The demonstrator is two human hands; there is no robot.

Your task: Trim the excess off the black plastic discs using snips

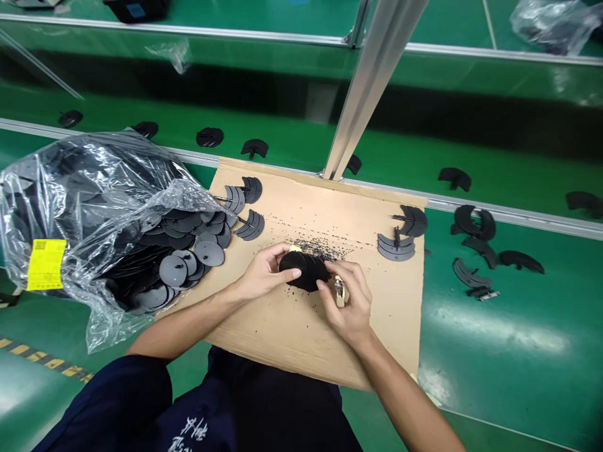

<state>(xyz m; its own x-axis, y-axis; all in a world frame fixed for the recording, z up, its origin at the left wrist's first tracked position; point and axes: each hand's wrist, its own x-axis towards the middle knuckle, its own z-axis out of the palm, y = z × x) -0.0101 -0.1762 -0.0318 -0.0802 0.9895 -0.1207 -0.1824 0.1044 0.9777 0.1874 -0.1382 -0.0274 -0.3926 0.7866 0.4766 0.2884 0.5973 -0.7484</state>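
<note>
The left hand is clasping a black plastic disc while the right hand is pinching its edge, a small cream-coloured tool showing between the fingers, over a cardboard sheet beside a clear plastic bag of discs.

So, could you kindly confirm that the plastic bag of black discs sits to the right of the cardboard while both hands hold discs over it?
Not quite: the head view shows the bag to the left of the cardboard, not the right. The rest stands: the left hand and right hand hold discs over it.
</note>
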